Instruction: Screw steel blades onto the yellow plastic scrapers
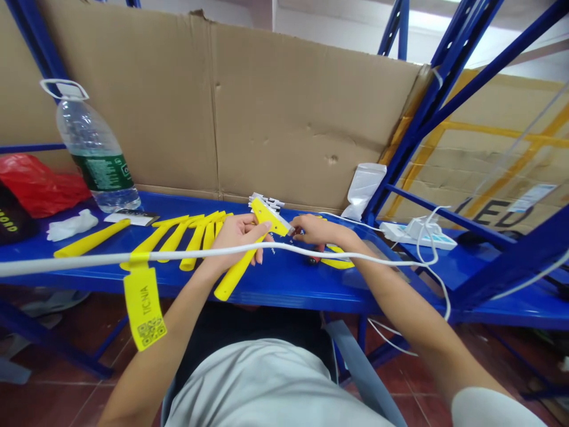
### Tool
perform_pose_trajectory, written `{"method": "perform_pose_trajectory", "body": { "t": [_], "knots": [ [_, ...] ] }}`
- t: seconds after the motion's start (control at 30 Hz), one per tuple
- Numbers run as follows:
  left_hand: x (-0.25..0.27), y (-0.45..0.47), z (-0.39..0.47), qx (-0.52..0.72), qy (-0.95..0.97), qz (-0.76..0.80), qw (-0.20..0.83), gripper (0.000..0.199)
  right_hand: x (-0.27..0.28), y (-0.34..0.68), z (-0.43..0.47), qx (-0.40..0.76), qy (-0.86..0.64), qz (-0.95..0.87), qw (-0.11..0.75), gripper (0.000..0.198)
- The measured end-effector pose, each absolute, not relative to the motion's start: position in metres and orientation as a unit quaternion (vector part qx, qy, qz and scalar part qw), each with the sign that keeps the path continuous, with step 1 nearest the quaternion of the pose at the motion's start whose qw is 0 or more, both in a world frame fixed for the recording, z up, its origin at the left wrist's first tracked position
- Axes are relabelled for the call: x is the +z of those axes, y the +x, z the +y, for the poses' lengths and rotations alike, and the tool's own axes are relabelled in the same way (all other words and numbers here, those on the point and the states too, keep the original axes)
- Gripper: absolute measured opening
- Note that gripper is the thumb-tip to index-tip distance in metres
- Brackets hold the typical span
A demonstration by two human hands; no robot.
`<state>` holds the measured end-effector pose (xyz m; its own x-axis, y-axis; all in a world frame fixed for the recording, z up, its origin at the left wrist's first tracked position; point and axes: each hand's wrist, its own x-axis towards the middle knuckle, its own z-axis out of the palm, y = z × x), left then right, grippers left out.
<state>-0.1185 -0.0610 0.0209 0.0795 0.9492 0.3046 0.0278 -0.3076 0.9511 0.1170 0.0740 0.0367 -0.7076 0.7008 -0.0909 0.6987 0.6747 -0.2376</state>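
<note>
My left hand (242,230) is closed around a yellow scraper (240,274), its wide head tilted up and a metal blade along the head's far right edge. My right hand (316,229) is at the right end of that blade with its fingers pinched together; whatever they hold is hidden. Below the right hand lies a red and black tool (315,255), partly covered by the white cable. More yellow scraper handles (194,246) lie in a row left of my left hand. Behind the held scraper is a pile of small white pieces (269,201).
A white cable (382,258) with a yellow tag (144,302) crosses in front of my arms. A large water bottle (103,157) stands at left beside a red bag (38,187). Cardboard (311,112) walls the blue bench (284,293) behind. A power strip (418,234) sits at right.
</note>
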Motion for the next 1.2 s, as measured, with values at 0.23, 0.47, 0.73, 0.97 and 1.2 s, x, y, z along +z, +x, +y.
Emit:
{"method": "perform_pose_trajectory", "body": {
  "t": [0.23,0.47,0.73,0.97,1.2],
  "knots": [
    [0.017,-0.119,-0.055,0.521,0.625,0.403,0.419,0.038,0.027,0.127,0.067,0.165,-0.410,-0.897,-0.020,0.035],
    [0.022,-0.121,-0.059,0.510,0.622,0.397,0.442,0.042,0.027,0.126,0.067,0.148,-0.416,-0.897,-0.029,0.037],
    [0.023,-0.123,-0.059,0.505,0.628,0.401,0.436,0.040,0.027,0.125,0.064,0.141,-0.410,-0.900,-0.036,0.039],
    [0.021,-0.125,-0.057,0.504,0.641,0.403,0.415,0.042,0.022,0.133,0.079,0.160,-0.425,-0.891,-0.025,0.040],
    [0.019,-0.125,-0.056,0.503,0.648,0.409,0.399,0.044,0.019,0.133,0.081,0.170,-0.423,-0.890,-0.011,0.039]
  ]
}}
